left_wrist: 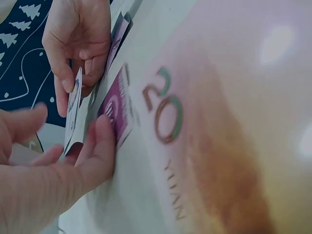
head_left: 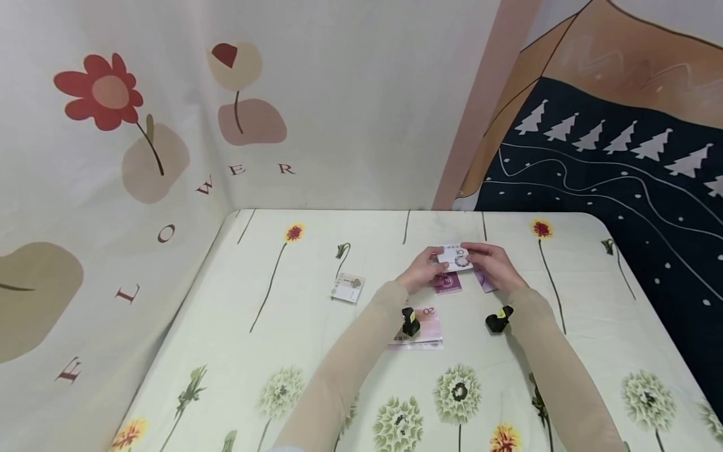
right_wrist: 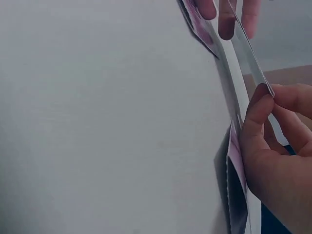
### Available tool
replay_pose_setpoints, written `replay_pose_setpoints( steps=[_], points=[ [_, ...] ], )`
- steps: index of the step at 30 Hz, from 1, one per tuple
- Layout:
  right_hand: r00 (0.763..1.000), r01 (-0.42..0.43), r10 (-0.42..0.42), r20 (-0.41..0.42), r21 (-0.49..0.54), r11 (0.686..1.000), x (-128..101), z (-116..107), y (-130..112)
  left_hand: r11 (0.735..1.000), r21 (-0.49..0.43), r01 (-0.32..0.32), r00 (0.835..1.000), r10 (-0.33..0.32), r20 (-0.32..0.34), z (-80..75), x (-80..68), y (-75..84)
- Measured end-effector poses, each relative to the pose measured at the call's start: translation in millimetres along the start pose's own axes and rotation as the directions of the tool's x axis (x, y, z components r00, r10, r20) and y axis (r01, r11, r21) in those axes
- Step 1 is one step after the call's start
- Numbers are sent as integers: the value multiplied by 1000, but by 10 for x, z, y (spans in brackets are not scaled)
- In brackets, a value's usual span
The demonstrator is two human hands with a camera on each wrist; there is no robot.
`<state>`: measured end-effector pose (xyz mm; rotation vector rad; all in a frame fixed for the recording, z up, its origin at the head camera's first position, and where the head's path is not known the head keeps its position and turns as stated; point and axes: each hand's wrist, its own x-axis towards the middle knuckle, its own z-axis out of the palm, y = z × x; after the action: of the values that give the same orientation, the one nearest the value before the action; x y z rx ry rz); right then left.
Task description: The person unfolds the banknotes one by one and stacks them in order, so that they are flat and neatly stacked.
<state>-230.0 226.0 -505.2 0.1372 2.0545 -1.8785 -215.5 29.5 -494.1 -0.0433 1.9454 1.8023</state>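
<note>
A pale banknote (head_left: pixel 454 257) printed with a 10 is held up between both hands over the far part of the table. My left hand (head_left: pixel 425 270) has its fingers around the note's left end. On the opposite end, my right hand (head_left: pixel 496 263) pinches the note between thumb and fingertips, seen close in the right wrist view as a thin edge (right_wrist: pixel 251 53). Just below the hands lies a dark purple banknote (head_left: pixel 448 284). Another purple, folded banknote (head_left: pixel 484 280) stands partly under the right hand, which covers some of it.
Pink banknotes (head_left: pixel 430 323) with a 20 on top lie beneath the left wrist. To the left is a pale banknote (head_left: pixel 347 287). Black wrist cameras sit on both wrists. A flower-print cloth (head_left: pixel 316 351) covers the table, with printed curtains (head_left: pixel 361 113) behind.
</note>
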Motion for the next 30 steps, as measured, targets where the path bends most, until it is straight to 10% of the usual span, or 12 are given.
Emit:
replay_pose_setpoints(
  steps=[10,30],
  points=[
    [998,54,-57,-11,-184,981,-51,28,56,987,-152,-47,983,19,-180,4,6,-56],
    [966,191,-250,-67,-468,863,-257,213,-61,991,-59,-117,973,102,-208,-83,-37,-82]
  ],
)
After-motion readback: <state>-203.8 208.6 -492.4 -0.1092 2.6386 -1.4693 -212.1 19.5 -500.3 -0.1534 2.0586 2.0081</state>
